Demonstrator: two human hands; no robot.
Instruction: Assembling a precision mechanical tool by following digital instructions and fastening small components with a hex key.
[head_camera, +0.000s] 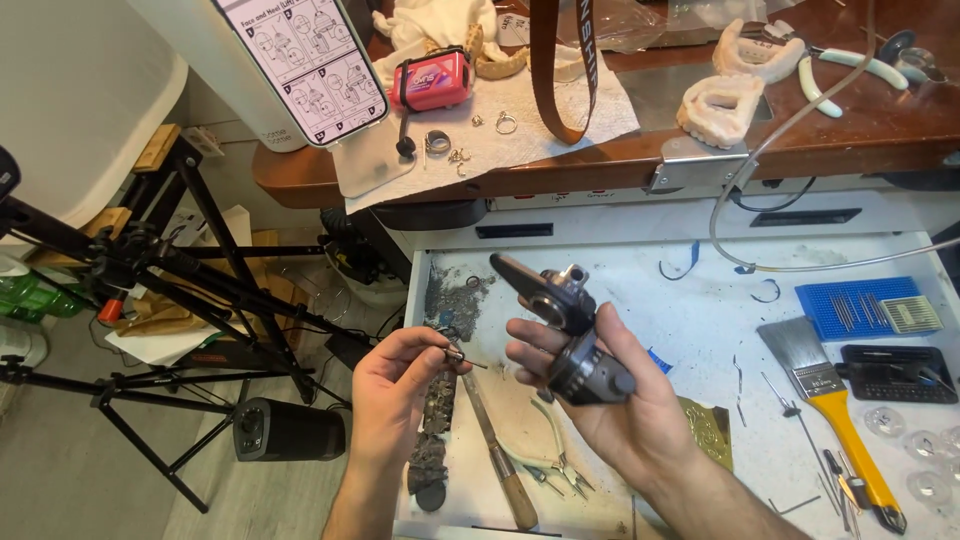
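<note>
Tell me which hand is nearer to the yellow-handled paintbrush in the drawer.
The right hand, holding the black rotary handpiece, is nearer: the paintbrush lies just to its right. The left hand, pinching a small metal tool, is farther left, at the drawer's left edge.

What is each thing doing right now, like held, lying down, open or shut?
Left hand: pinching a small thin metal bit at the fingertips.
Right hand: wrapped around a dark handpiece, lifted above the drawer.
Drawer: pulled open.
Pliers: lying in the drawer, untouched.
Yellow-handled brush: lying flat in the drawer.
Tooth casts: sitting on the bench.
</note>
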